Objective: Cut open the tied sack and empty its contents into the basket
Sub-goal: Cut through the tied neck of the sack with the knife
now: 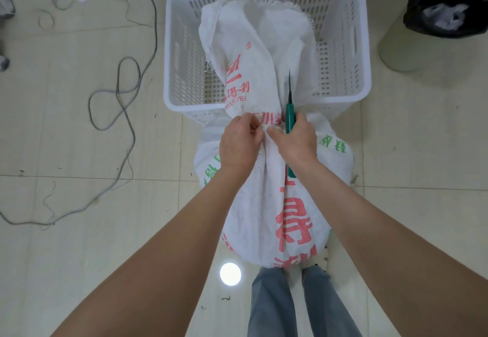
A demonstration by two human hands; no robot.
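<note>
Hidden under the curled fingers of the left hand (239, 144), which pinch the gathered neck of the sack (266, 199), the tie cannot be made out. The sack bulges below both hands, white woven cloth printed in red and green. The right hand (298, 141) grips a green-handled knife (289, 121), blade pointing away from it. Beyond the hands, the sack's frayed top flops into the white slotted basket (365, 46).
</note>
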